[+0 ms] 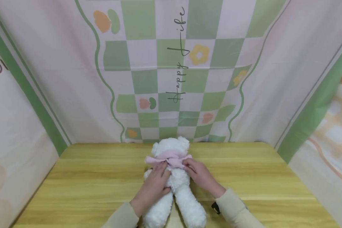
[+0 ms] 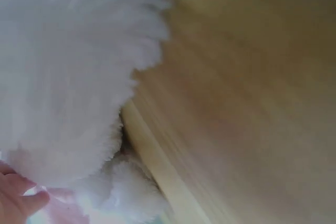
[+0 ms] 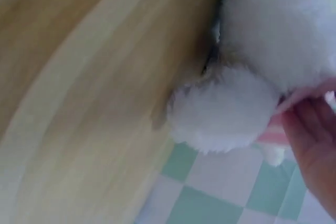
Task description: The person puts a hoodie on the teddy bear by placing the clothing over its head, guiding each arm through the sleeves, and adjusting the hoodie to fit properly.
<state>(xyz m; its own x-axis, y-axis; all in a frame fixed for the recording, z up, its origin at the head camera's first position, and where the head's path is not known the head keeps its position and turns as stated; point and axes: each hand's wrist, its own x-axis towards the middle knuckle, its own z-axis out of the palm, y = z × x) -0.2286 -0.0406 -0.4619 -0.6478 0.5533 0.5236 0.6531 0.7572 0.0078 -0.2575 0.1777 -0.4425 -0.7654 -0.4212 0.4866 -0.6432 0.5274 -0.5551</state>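
A white plush bear (image 1: 180,182) lies on the table with its legs toward me. Round its neck is a pink bow (image 1: 175,162), spread to both sides. My left hand (image 1: 152,186) lies over the bear's chest and holds the bow near its middle with curled fingers; its thumb is apart, lower on the body. With thumb and fingers my right hand (image 1: 200,175) pinches the bow's right end. The right wrist view shows this pinch on the pink cloth (image 3: 302,98) beside a white fluffy paw (image 3: 226,111). White fur (image 2: 63,66) fills much of the left wrist view.
The wooden table (image 1: 88,177) extends to both sides of the bear. Behind it hangs a green-and-white checked cloth (image 1: 171,79) with lettering. Printed cloth (image 1: 316,133) also stands at the sides. A small black item (image 1: 215,207) shows at the right sleeve.
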